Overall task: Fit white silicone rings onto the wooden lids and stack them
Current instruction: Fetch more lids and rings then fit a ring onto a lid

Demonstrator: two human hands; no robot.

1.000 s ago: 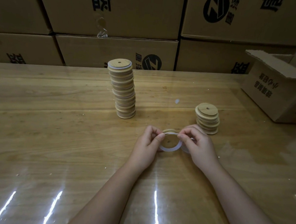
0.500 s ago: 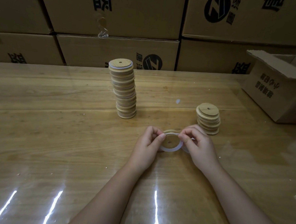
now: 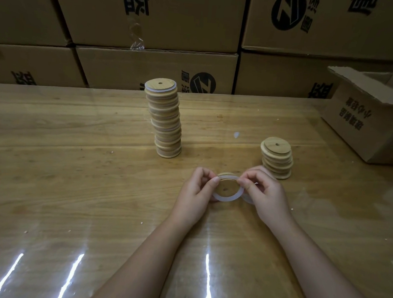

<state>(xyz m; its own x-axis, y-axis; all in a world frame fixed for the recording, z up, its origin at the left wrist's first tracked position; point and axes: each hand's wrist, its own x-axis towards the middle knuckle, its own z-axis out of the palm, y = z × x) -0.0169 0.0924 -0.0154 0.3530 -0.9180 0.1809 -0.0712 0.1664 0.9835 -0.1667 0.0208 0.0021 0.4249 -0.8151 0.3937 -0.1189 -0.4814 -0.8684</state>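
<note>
Both hands work one wooden lid just above the tabletop — the left hand and right hand each pinch the white silicone ring draped around it. A tall stack stands behind, a short stack to the right.

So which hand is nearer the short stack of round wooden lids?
Right. The right hand sits just before that short stack; the left hand is farther left.
</note>
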